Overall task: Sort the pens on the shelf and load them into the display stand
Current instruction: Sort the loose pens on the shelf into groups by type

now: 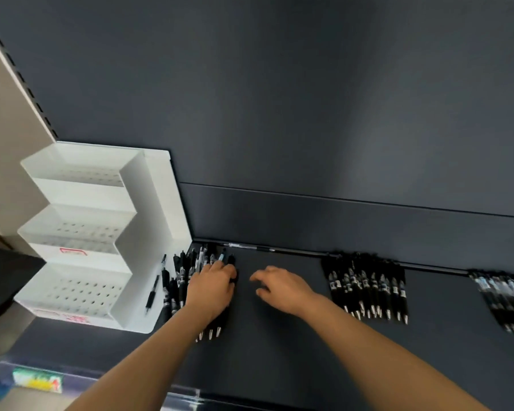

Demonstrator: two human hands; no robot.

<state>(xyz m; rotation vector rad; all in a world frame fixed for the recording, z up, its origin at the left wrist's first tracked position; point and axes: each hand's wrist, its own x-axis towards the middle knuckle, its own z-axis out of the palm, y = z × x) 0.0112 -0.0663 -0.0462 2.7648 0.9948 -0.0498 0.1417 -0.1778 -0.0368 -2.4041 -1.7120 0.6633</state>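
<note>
Dark grey shelving is filling the view: a tall back panel [309,99] is rising behind a flat shelf [279,336] of the same colour. At the shelf's left end a white display stand [149,232] is sitting with its stepped tiers facing the person. Every tier that is showing has rows of open holes and no pens in it, so loading looks not yet begun.

Sorting seems further along. Three groups of black pens are lying on the shelf. A right pile [505,301] is running out of view at the edge. A middle pile [365,286] is sitting well apart from it. A left pile [184,280] is lying just beside the stand.

The left hand [211,289] is resting on top of the left pile with its fingers bending down over the pens. Whether they are clamping any or only pressing on them cannot be told. The right hand [279,287] is hovering near it over bare shelf, fingers loosely curled and holding nothing.

One loose pen [155,289] is lying against the stand's side, and a stray pen [250,248] is lying along the back edge. Both are waiting to be sorted.
</note>
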